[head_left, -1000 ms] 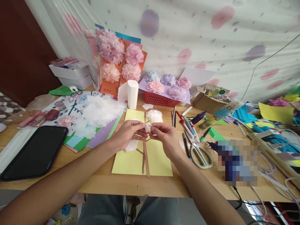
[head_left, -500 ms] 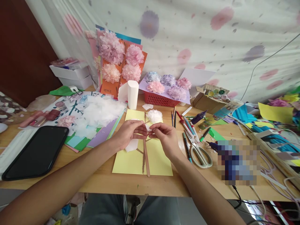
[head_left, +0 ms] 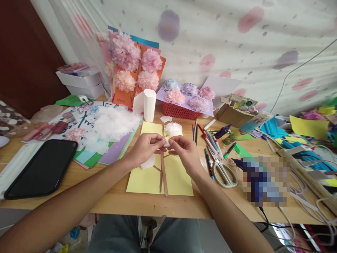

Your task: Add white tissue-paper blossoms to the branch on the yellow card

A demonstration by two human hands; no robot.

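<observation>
Between my left hand (head_left: 149, 149) and my right hand (head_left: 183, 151) is a small piece of white tissue paper (head_left: 166, 142), pinched by the fingertips of both. Beneath them lies a yellow card (head_left: 177, 181) with brown branch lines drawn on it. A flat wooden craft stick (head_left: 164, 175) rests along the card's middle, its upper end hidden by my hands. At the card's upper right sits a white fluffy tissue flower (head_left: 173, 129). Another white tissue piece (head_left: 148, 162) lies on the card, partly behind my left hand.
Right of the card lie scissors (head_left: 223, 172), several markers (head_left: 209, 140) and a blurred glue gun (head_left: 256, 182). To the left are a black tablet (head_left: 42, 168) and a pile of white tissue (head_left: 113, 121). Behind stand a white roll (head_left: 149, 105) and a red basket (head_left: 179, 111).
My left fingertips have closed in from loosely spread to a pinch, meeting my right fingers at the tissue piece. The view has shifted slightly; the card and other things stay put.
</observation>
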